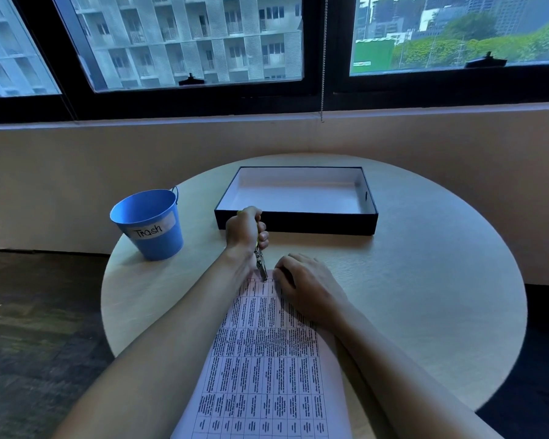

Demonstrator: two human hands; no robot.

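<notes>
One tool (260, 261) touches paper (267, 359) just beside right fingers (282, 271).

On the table (425, 296), the bucket (149, 226) stands at the far left edge and the box (298, 221) lies to its right, toward the far edge. The paper (267, 375) runs from the near edge to the middle, in front of the box. The left hand (246, 229) and the right hand (305, 283) meet at the paper's far end.

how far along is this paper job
Barely started: the box is empty. In hand: the left hand grips a metal tool, tip at the top edge of the printed sheets, which the right hand presses flat. Left, probably: moving the sheets to the box, scraps to the Trash bucket.
</notes>
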